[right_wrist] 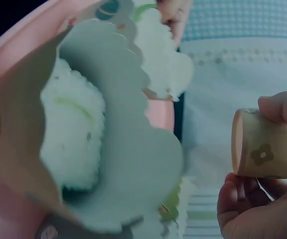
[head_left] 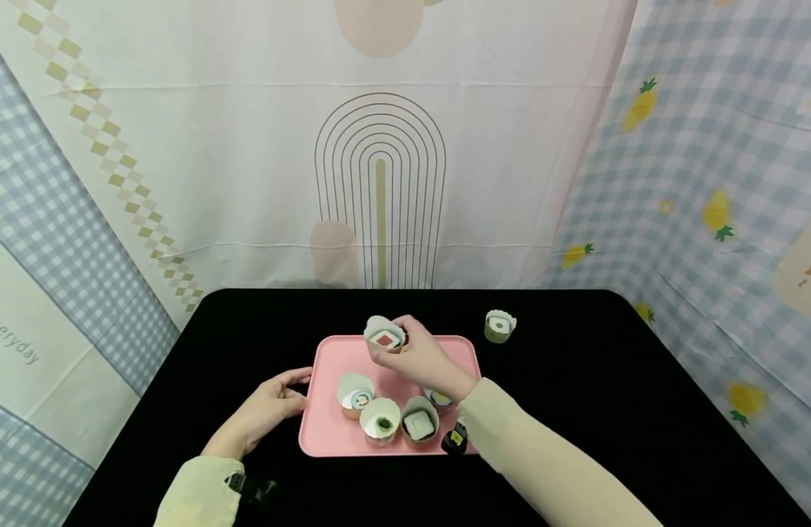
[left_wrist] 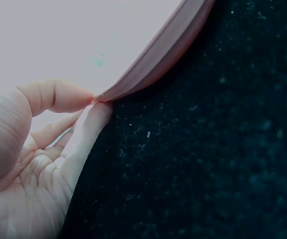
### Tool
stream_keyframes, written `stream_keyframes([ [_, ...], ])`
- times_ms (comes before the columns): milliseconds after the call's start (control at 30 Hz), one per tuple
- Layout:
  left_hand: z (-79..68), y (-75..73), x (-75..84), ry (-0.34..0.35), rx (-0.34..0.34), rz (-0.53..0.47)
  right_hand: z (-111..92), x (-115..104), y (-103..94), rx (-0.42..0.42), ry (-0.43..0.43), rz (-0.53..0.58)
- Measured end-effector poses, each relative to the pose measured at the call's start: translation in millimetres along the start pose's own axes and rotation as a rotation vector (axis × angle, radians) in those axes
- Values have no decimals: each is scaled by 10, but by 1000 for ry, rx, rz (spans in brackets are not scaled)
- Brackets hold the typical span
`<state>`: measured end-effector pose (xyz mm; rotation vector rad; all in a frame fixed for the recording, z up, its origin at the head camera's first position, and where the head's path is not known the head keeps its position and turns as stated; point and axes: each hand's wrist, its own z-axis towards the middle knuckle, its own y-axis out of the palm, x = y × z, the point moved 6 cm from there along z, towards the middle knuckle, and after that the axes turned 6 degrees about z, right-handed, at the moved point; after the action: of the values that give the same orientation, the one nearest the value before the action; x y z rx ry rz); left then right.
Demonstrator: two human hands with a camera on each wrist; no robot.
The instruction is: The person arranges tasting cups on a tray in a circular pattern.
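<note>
My right hand (head_left: 427,360) grips a brown paper baking cup (right_wrist: 263,147) by its sides, above the back of the pink tray (head_left: 331,360). Inside that cup is a white sushi roll piece with a red centre (head_left: 384,339). At the tray's left edge, the thumb and a finger of my left hand (head_left: 266,411) pinch the rim, as the left wrist view shows. Several more cups stand on the tray: one with a round roll (head_left: 361,399), one with a dark green centre (head_left: 382,424), and one with a rice block (head_left: 419,426). My right forearm partly hides another cup (head_left: 440,400).
A green paper cup (head_left: 498,333) with a white roll stands on the black table (head_left: 550,410), right of the tray. Behind the table hangs a pale patterned curtain (head_left: 498,183), with checked cloth (head_left: 702,168) on the right.
</note>
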<state>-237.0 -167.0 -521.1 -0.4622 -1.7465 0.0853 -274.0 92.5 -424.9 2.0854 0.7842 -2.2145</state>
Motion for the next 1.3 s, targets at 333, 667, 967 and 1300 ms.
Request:
stream_keyframes([
  [333,3,0,26,40,-23,-8,149,-53,247,-26,-7,-216],
  [667,-6,-7,36,18,-3,8,230,22,344,-21,51,-270],
  [967,-21,4,37,30,11,-27,217,32,421,-43,46,-336],
  [1300,-21,9,23,34,-8,-24,241,92,450,-74,82,-324],
])
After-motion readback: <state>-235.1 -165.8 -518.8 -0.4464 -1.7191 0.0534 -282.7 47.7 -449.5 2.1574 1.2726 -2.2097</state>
